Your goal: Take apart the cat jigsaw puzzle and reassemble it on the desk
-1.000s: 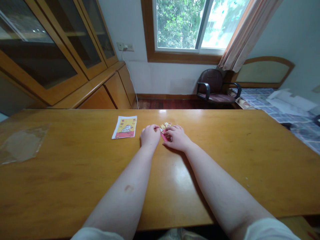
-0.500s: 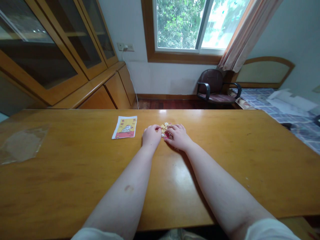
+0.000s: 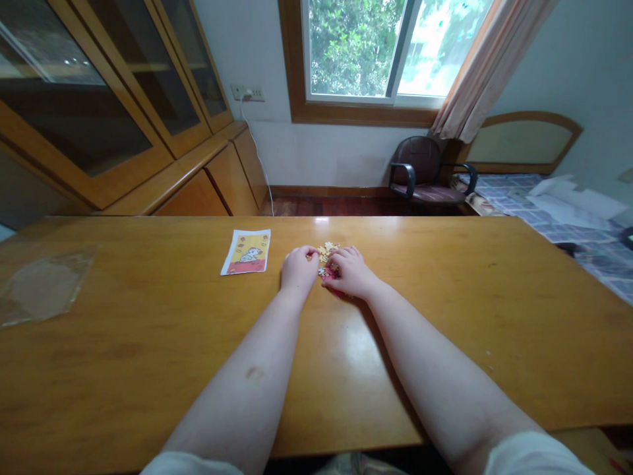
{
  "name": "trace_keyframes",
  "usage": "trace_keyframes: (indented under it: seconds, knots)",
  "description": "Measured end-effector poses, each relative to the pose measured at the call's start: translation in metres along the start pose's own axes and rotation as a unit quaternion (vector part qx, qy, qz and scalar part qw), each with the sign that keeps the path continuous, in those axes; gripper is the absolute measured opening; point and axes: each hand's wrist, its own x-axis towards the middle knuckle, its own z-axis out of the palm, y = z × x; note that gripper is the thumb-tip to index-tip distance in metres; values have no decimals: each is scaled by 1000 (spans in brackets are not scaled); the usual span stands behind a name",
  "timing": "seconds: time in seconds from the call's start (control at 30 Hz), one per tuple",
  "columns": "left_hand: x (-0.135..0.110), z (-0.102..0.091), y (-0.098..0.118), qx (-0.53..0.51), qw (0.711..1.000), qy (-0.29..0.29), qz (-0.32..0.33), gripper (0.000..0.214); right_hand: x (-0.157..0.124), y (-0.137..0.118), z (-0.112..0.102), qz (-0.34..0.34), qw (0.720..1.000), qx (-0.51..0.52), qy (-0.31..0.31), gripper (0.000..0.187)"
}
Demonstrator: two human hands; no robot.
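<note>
1. We are facing heaped puzzle pieces (image 3: 326,251) at 12 o'clock, their visible long axis pointing roughly 12-to-6.
2. Our left hand (image 3: 300,267) is lying curled at their 9; we cannot tell its grip.
3. Our right hand (image 3: 349,272) is arching loosely open over their 3 o'clock side.

A broad stretch of table (image 3: 445,284) gives passage beyond the right hand (image 3: 349,272), a narrow strip between card (image 3: 246,253) and left hand (image 3: 299,269). The hands flank the pieces (image 3: 327,251); their far side lies open.
</note>
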Motion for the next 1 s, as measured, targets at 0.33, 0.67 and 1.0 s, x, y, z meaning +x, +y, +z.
trace_keyframes:
  seconds: [0.33, 0.67, 1.0]
  knots:
    - [0, 1, -1, -11, 1000, -4, 3, 21, 0, 0, -3, -9, 999, 40, -4, 24]
    - [-10, 1, 7, 153, 984, -55, 78, 28, 1, 0, -1, -21, 999, 36, -22, 19]
    - [-10, -1, 9, 207, 974, -72, 60, 24, 1, 6, -6, -28, 999, 14, -26, 26]
